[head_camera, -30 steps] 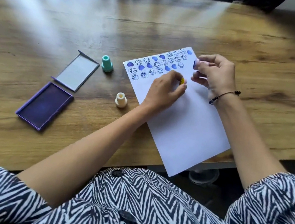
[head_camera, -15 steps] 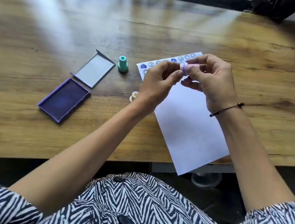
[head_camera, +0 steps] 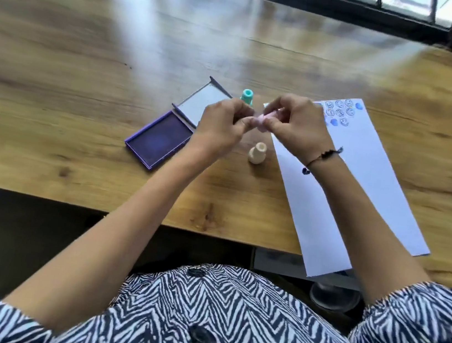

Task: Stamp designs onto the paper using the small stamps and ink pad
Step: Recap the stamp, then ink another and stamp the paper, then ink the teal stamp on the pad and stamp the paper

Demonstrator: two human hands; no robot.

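Both hands have drifted leftward off the paper since half a second ago, and now meet above the bare wood between the ink pad and the sheet. Left hand (head_camera: pixel 222 130) and right hand (head_camera: pixel 298 126) pinch a small pale pink stamp (head_camera: pixel 264 117) between their fingertips, each closed on one end of it; the stamp is held in the air, clear of the bench (head_camera: pixel 88 64). The picture is blurred, so its printing face cannot be made out.

On the bench, the open ink pad (head_camera: pixel 159 140) lies left of the hands, its dark purple surface facing up, with its lid (head_camera: pixel 202 104) hinged back just behind it. A teal stamp (head_camera: pixel 247 96) stands upright beyond the hands, near the lid's far corner. A cream stamp (head_camera: pixel 257 153) stands upright just below the hands, beside the paper's left edge. The white paper (head_camera: pixel 361 190) lies at an angle under the right forearm, its near corner overhanging the bench edge. Rows of blue smiley and heart prints (head_camera: pixel 339 111) fill its far end, partly hidden by the right hand. A dark bracelet (head_camera: pixel 322 156) circles the right wrist.
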